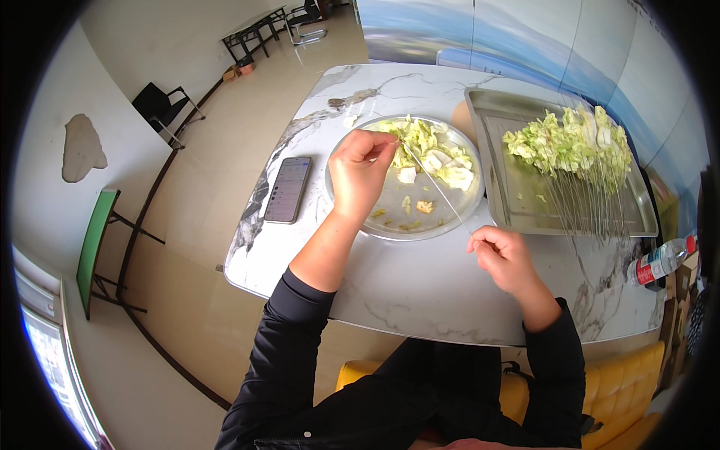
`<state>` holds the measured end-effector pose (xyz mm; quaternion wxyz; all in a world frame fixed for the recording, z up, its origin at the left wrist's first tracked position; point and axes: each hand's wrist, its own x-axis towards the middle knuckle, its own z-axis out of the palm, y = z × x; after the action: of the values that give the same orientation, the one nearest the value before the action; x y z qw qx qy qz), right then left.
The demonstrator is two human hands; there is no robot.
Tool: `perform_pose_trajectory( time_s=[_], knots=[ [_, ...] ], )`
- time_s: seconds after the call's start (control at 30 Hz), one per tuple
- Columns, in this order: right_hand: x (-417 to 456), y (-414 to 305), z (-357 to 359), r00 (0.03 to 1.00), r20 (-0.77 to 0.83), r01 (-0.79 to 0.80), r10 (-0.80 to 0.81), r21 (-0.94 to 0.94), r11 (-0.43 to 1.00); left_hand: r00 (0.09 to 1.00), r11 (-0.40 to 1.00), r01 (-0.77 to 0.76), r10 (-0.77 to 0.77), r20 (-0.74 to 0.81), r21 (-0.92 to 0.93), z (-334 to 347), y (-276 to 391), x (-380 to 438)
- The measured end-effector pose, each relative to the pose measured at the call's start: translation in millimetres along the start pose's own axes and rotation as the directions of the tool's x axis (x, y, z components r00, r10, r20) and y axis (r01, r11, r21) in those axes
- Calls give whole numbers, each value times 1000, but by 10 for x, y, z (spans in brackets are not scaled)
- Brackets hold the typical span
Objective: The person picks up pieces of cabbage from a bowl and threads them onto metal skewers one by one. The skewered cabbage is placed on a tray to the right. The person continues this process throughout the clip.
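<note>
My right hand (500,256) grips the lower end of a thin metal skewer (437,184), which slants up and left over a round metal plate (388,222). At its upper end, the fingertips of my left hand (360,169) pinch together on the tip; whether a scrap of leaf is between them is too small to tell. Torn cabbage leaves (450,166) are heaped on the plate's far side, with small scraps nearer me. Right of the plate, a rectangular metal tray (520,211) carries a pile of skewered cabbage (568,140), the bare skewer ends (596,208) pointing towards me.
A smartphone (288,189) with its screen lit lies left of the plate on the marble-patterned table (416,292). A plastic bottle (661,261) is at the right edge. Yellow seating (624,382) is by my legs. Black chairs (163,107) stand farther off.
</note>
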<state>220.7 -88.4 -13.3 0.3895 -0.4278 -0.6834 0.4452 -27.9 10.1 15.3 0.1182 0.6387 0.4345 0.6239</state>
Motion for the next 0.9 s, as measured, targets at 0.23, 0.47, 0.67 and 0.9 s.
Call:
perform_pose_trajectory(
  time_s=[0.23, 0.47, 0.67, 0.9],
  knots=[
    [-6, 10, -7, 999, 23, -26, 25, 37, 999, 993, 996, 78, -73, 95, -49, -33, -20, 60],
    [10, 48, -29, 997, 25, -79, 77, 95, 992, 968, 988, 140, -124, 218, -62, 51, 24, -19],
    [57, 37, 5, 988, -48, -133, 146, 204, 970, 886, 988, -29, 97, 453, -155, 230, 230, -244],
    [59, 44, -9, 991, -79, -85, 104, 208, 974, 892, 895, 296, -135, 431, -333, 238, 189, -243]
  ],
)
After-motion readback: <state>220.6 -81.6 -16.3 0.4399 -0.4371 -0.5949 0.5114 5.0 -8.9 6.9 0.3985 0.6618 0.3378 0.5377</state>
